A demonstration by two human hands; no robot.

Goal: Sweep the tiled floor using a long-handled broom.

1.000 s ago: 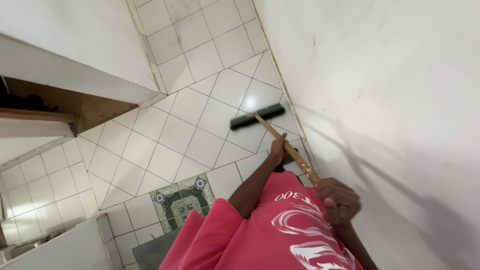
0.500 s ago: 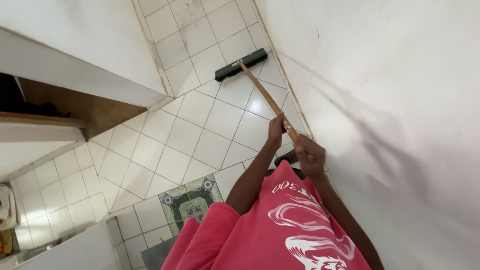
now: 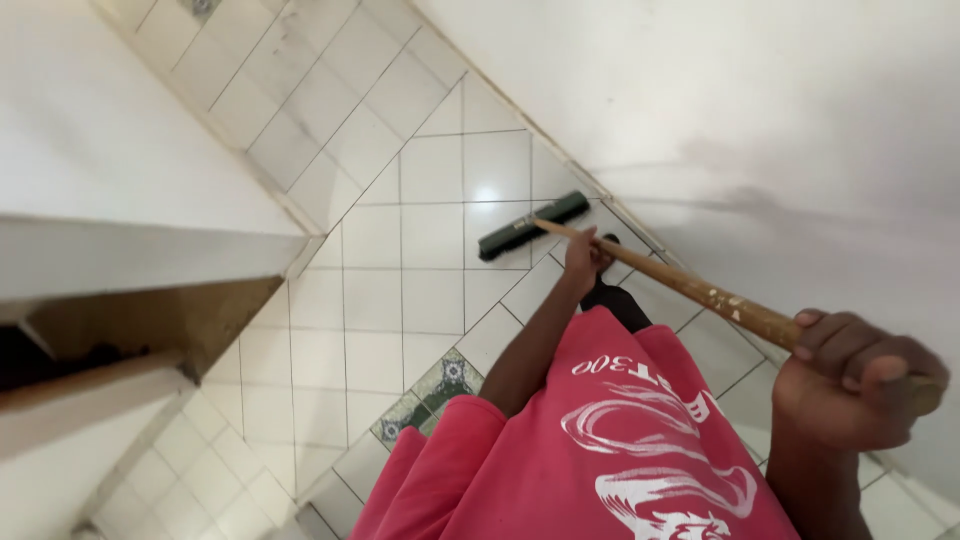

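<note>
On the white tiled floor [image 3: 430,290], close to the wall [image 3: 760,120], lies the green broom head [image 3: 532,225]. The left hand [image 3: 583,258] clasps the wooden handle [image 3: 690,290] midway; the right hand [image 3: 850,380] is clenched around its end. A wide stroke could knock the head against the wall.

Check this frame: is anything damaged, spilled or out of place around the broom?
No spill or debris shows on the white tiled floor. The broom handle has flaked, patchy paint, and the white wall carries grey scuff smears. Both hands, left and right, grip the handle normally; the dark brush head rests flat.
</note>
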